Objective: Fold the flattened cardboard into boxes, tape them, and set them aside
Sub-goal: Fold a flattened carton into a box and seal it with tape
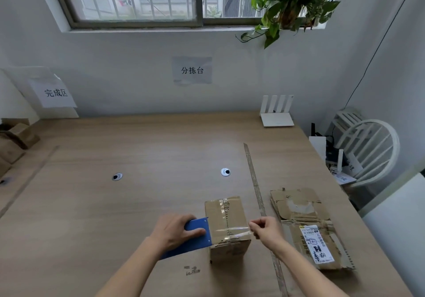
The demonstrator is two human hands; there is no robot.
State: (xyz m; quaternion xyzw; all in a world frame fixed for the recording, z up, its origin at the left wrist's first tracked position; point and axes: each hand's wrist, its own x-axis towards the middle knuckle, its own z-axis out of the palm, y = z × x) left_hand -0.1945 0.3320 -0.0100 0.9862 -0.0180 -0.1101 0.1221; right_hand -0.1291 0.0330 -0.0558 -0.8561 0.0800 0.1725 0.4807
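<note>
Box [226, 226] long axis pointing away, left hand [174, 230] gripping dispenser [193, 239], right hand [266, 229] pinching tape [236, 229].

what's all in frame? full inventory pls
folded box: 1, brown, table centre-front, clear tape strip across top
tape dispenser: 1, blue, against box's left side
flattened cardboard: stack, brown, right of box
strip: 1, grey-brown, between box and stack
table: 1, wood
grommets: 2, silver, mid-table
router: 1, white, table's far right
chair: 1, white, right
plant: 1, green, windowsill
signs: 2, white, wall
boxes: several, brown, far left
left hand: holds dispenser
right hand: fingers pinch tape end
</note>
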